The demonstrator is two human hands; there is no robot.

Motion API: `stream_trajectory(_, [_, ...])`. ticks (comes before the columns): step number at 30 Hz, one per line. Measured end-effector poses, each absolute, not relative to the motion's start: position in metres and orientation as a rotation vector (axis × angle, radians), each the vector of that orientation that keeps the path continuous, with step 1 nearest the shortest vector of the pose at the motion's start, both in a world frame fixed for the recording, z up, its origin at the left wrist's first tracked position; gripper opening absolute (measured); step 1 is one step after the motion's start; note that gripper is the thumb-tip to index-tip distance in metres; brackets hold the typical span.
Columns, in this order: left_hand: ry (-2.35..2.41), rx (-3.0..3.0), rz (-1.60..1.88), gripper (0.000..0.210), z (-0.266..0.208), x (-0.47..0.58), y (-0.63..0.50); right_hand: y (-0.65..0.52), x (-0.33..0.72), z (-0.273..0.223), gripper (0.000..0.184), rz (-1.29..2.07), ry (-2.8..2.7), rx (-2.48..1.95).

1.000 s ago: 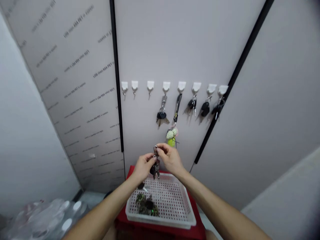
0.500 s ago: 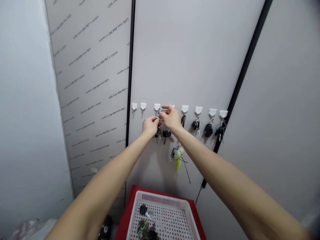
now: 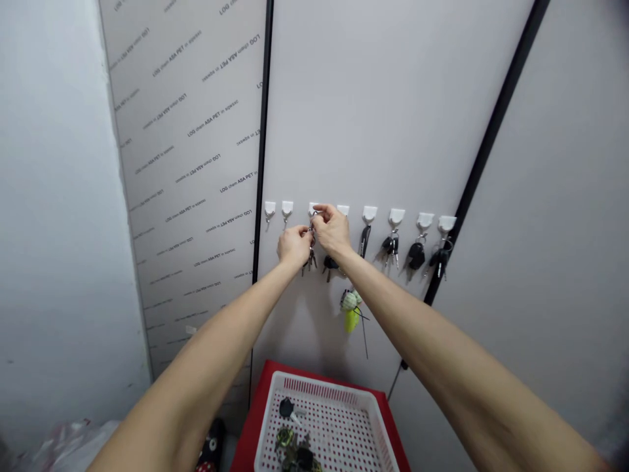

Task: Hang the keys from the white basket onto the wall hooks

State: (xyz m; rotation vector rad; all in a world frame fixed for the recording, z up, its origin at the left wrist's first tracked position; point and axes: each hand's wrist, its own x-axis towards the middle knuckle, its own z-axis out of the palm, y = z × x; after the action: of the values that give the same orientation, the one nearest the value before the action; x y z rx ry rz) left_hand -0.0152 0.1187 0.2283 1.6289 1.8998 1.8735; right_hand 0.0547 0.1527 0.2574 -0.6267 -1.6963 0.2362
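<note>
My left hand (image 3: 293, 246) is closed in a pinch on a bunch of keys (image 3: 311, 259), gripping it near its metal ring. Just above and to the right, my right hand (image 3: 332, 231) pinches the upper part of the same ring, close under a white wall hook (image 3: 313, 207). Fingers hide whether the ring sits on that hook. Beneath my right hand hangs another black-headed key set (image 3: 330, 263), partly covered by the wrist.
More key bunches (image 3: 391, 245) hang on hooks to the right. Two bare hooks (image 3: 287, 208) are at left. A keychain with a yellow-green tag (image 3: 351, 320) dangles below. A white basket (image 3: 361, 393) holding keys (image 3: 287, 408) rests on a red stand (image 3: 264, 387).
The view has shifted slightly, so the wall and hooks appear further right. My right hand has moved a little left and up relative to the hook, covering more of it.
</note>
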Motion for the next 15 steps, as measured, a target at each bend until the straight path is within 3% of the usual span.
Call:
stream_trajectory(4, [1.938, 1.614, 1.874, 0.023, 0.231, -0.016, 0.114, 0.152, 0.054, 0.263, 0.023, 0.318, -1.73, -0.554])
stream_trajectory(15, [2.14, 1.52, 1.63, 0.02, 0.224, -0.016, 0.125, 0.162, 0.057, 0.252, 0.021, 0.184, -1.788, -0.925])
